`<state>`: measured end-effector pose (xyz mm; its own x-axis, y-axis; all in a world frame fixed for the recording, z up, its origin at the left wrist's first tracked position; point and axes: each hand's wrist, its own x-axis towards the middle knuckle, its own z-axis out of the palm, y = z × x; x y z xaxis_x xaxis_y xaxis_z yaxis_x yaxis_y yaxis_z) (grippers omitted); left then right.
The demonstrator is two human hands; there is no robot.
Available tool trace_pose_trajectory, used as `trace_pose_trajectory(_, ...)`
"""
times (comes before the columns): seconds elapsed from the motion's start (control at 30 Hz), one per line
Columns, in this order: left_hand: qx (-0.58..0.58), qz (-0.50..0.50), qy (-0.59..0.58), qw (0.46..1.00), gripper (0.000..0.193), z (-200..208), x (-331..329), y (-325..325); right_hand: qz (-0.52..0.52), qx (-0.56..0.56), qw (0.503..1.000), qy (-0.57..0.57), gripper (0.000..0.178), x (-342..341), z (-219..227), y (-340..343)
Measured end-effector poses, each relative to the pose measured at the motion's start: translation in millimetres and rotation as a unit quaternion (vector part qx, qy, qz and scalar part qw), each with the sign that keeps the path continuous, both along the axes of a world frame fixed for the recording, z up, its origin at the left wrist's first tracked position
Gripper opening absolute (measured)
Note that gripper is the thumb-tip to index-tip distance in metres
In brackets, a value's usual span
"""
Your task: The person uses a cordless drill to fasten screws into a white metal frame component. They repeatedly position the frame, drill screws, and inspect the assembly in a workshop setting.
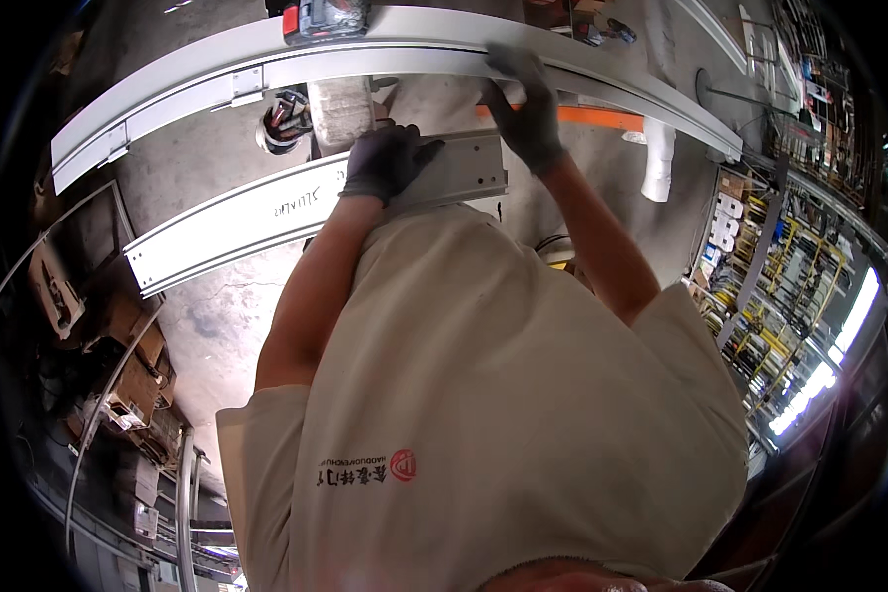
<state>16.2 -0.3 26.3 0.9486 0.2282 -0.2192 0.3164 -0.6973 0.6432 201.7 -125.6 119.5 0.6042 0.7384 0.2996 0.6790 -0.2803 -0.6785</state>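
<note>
My left hand [390, 163], in a dark work glove, is closed over the upper edge of a shorter white metal profile [237, 222]. This profile lies across in front of my body, with holes at its ends and handwriting on its face. Slightly blurred, my gloved right hand [528, 109] reaches to a longer white metal profile [405, 64] beyond it. Its thumb stands apart from its fingers, which overlap the long profile; whether they touch it I cannot tell. Small bracket plates [248, 82] sit on the long profile's left part.
A cordless tool [326, 20] with a red-and-black battery rests on the long profile. Beneath it are a holder of hand tools [284, 123], a pale block-like support [341, 113] and an orange bar [602, 117]. Cardboard boxes [133, 395] stand left, racks of parts [779, 286] right.
</note>
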Motion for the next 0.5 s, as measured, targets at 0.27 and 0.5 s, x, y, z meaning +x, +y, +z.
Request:
trace_pose_trajectory(0.27, 0.043, 0.01, 0.015, 0.999, 0.051, 1, 4, -5, -0.164, -0.097, 0.924, 0.332, 0.033, -32, -60, -170)
trace_pose_trajectory(0.5, 0.053, -0.008, -0.015, 0.998, 0.049, 6, 5, -6, -0.091, -0.157, 0.828, 0.53, 0.069, -63, -111, -158)
